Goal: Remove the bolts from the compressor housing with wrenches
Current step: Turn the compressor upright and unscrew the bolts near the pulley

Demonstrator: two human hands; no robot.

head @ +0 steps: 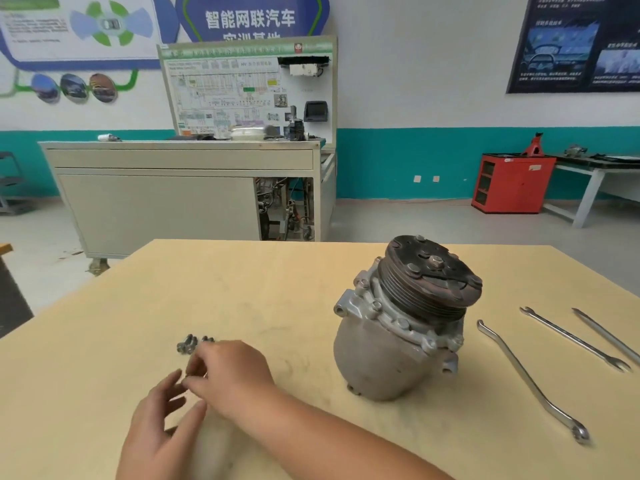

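From my remote seat I judge this job partly done. A small heap of loose dark steel bolts (194, 342) lies on the pale wood surface (294, 289), well to the left of the grey cast-aluminium compressor housing (391, 351). The housing stands near the middle-right with its rusty brown grooved pulley (433, 275) tilted up and away from me. Around the housing's flange I count several bolt heads (403, 322) seated in place, so I reckon more loosening is left than is done. The far side of the flange is hidden from me. All three tools lie untouched to the right of the housing: a long bent silver ring wrench (519, 368) nearest it, a slim silver open-ended wrench (573, 339) beyond, and a third silver wrench (606, 336) at the frame edge. My left grip (162, 420) is released, fingers spread and relaxed just above the surface. My right grip (228, 368) reaches across beside the heap, fingertips drawn together. Blur stops me telling whether they pinch a bolt or nothing. I judge that the next step is to pick up a wrench and work the seated heads.
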